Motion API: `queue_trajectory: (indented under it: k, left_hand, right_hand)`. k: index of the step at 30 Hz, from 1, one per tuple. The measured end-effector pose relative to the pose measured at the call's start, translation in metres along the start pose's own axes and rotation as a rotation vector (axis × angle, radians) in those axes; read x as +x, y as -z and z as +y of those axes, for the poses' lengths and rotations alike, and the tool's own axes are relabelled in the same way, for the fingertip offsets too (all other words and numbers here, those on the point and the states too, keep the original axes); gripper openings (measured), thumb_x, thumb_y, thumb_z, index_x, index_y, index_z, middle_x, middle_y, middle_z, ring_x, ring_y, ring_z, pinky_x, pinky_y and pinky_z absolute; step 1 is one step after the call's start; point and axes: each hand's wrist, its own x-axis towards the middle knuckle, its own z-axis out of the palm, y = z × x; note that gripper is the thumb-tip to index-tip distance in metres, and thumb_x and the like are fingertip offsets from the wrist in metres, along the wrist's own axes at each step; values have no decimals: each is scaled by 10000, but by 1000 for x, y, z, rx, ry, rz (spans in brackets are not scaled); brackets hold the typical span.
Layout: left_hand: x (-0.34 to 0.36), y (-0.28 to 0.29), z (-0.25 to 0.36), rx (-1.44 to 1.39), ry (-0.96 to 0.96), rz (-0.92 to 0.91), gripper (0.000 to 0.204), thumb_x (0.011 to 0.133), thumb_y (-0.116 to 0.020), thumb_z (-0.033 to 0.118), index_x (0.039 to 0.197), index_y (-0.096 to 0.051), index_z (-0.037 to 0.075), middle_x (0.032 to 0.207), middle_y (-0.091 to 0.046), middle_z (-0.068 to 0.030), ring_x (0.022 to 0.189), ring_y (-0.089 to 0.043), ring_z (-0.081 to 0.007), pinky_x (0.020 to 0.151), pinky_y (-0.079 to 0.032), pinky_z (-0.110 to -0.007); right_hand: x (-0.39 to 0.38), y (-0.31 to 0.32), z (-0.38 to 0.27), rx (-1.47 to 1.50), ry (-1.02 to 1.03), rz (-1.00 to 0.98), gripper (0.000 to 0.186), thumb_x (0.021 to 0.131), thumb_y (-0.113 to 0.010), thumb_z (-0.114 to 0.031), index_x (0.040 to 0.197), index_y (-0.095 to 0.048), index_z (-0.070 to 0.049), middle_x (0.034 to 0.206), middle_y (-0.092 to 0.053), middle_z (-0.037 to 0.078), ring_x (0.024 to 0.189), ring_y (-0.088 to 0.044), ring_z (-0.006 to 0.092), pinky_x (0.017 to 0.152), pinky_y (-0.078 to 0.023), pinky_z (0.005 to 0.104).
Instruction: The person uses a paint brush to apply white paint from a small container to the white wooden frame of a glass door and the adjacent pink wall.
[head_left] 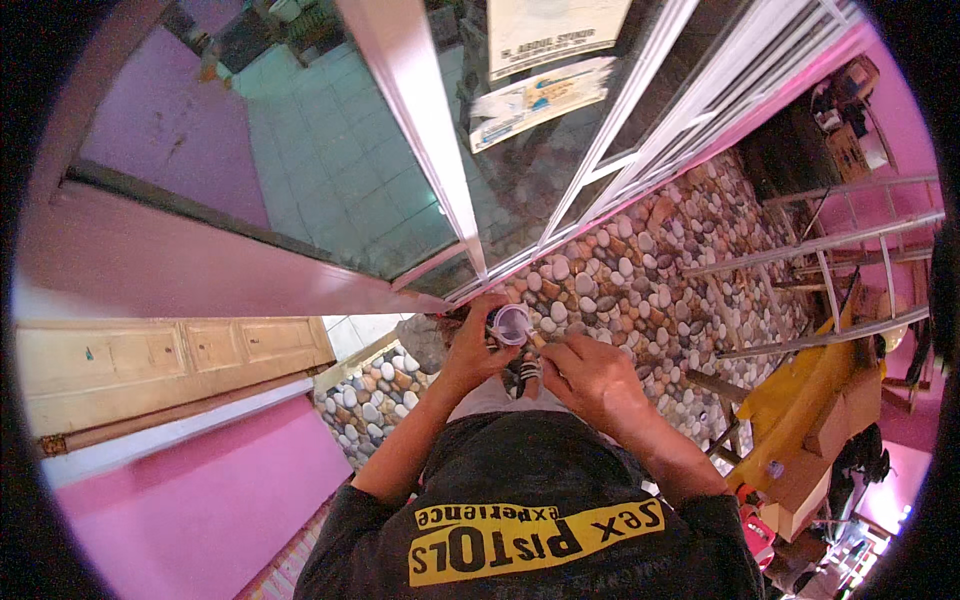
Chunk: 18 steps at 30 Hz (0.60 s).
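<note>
In front of my waist, my left hand [474,343] is wrapped round a small round cup [512,322] with pale purple paint inside. The cup tilts so that its mouth faces up toward me. My right hand [592,376] pinches the light handle of what looks like a small paintbrush [538,341] at the cup's right rim. The brush's bristle end is too small to make out. Just beyond the cup is the lower corner of a pink wall and a white-framed glass panel [462,200].
A pebble-patterned floor [660,270] spreads ahead and right. Metal ladders [830,255] lean at the right, near cardboard boxes [845,415] and a yellow cloth [785,400]. On the left are a wooden door [180,360] and a low pink wall [210,480]. My sandalled foot [529,376] shows below the cup.
</note>
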Motion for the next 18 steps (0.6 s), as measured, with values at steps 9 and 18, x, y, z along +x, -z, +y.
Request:
queue_trajectory:
  k: [9, 18]
  left_hand:
    - [-7, -29, -3, 166, -53, 100, 759, 753, -839, 128, 1401, -456, 36, 1347, -551, -202, 1273, -552, -368, 1076, -440, -419]
    - [-8, -84, 3, 174, 49, 323, 775, 738, -843, 91, 1403, -446, 68, 1361, -544, -177, 1269, -560, -334, 1067, -450, -417]
  right_hand:
    - [13, -33, 47, -87, 159, -218, 149, 868, -676, -163, 910, -592, -47, 817, -570, 105, 750, -653, 309, 632, -532, 437]
    - [12, -16, 99, -44, 201, -316, 154, 876, -686, -201, 929, -627, -69, 853, -615, 115, 779, -667, 333, 639, -535, 465]
